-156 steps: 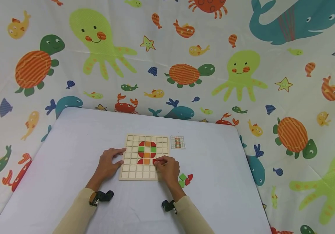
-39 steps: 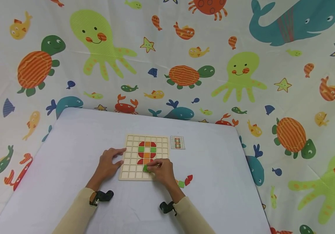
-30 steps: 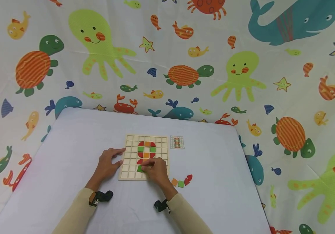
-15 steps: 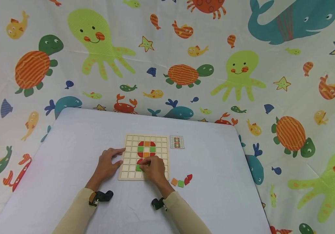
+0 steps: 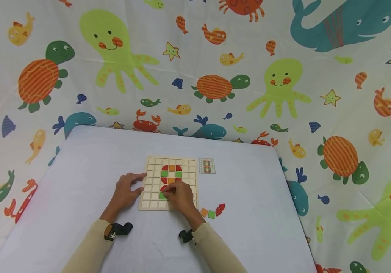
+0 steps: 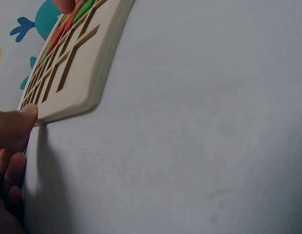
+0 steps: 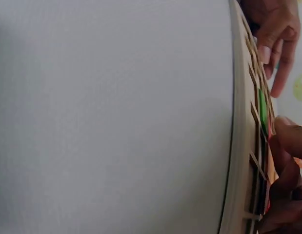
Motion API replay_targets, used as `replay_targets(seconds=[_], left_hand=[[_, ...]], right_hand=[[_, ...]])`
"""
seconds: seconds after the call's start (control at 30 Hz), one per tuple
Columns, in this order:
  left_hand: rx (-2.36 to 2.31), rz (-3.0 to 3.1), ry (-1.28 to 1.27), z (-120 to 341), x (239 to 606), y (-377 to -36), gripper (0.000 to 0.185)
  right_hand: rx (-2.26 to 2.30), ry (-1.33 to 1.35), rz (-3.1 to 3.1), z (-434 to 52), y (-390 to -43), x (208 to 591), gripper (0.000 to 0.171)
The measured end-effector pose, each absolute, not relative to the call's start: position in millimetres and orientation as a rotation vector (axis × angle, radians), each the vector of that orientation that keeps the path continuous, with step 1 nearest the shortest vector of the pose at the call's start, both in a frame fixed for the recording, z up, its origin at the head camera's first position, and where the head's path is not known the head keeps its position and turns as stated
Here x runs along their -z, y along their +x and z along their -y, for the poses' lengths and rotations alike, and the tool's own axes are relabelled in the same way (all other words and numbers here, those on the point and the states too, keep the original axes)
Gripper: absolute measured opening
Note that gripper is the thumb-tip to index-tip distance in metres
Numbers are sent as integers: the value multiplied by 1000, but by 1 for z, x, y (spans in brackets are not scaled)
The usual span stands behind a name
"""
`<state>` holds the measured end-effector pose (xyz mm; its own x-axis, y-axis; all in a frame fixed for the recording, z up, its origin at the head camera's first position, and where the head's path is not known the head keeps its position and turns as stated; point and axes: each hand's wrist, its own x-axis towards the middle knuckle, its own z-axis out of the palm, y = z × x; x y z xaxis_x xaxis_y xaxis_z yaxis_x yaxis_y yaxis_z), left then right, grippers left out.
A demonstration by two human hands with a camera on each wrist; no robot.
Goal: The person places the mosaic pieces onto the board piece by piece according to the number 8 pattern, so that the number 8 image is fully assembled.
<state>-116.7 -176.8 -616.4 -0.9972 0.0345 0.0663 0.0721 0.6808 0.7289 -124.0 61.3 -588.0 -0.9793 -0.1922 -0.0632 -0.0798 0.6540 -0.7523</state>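
A wooden grid board (image 5: 152, 204) lies on the table with red, orange and green tiles in its cells. My left hand (image 5: 125, 191) rests at the board's left edge; its thumb and index fingertip touch the rim, spread apart. My right hand (image 5: 182, 197) reaches over the lower middle of the board, thumb and fingertips together at a green square tile (image 5: 161, 195), which lies in a cell below a red piece (image 5: 163, 187). In the right wrist view, the fingertips meet at the end of the green tile (image 7: 263, 109). The right hand hides several cells.
Loose tiles lie right of the board: an orange square (image 5: 204, 212), a green square (image 5: 211, 214) and two red pieces (image 5: 220, 209). A small printed pattern card (image 5: 207, 165) lies by the board's upper right corner. A sea-animal cloth hangs behind the white table (image 5: 250, 182).
Since the first frame, the right hand has left the red piece and brought a green square onto the board, sliding it left one cell. An orange square is uncovered. The left hand stays put.
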Motion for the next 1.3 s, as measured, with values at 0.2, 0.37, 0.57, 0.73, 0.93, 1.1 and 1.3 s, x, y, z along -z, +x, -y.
replay_targets(seconds=[0.2,0.37,0.57,0.73,0.93,1.1,1.3], left_hand=[[1240,2842,-88,175,615,-116,60],[1239,2839,-81,174,613,-115,60],[1246,2829,-85,173,610,-114,60],[1260,2834,-78,173,610,-114,59],[1244,2842,-79,174,610,-114,59],[1247,2850,-77,175,612,-116,60],[1260,2852,-65,176,612,-117,60]], right_hand=[[1426,-185,-2632,-83,-125,584,8],[1481,-126,-2598,-109,-121,576,14],[1539,-68,-2604,-144,-112,572,16],[1563,-6,-2663,-171,-105,575,16],[1576,103,-2710,-199,-96,575,15],[1568,232,-2710,-213,-89,574,16],[1519,281,-2722,-225,-78,576,14]])
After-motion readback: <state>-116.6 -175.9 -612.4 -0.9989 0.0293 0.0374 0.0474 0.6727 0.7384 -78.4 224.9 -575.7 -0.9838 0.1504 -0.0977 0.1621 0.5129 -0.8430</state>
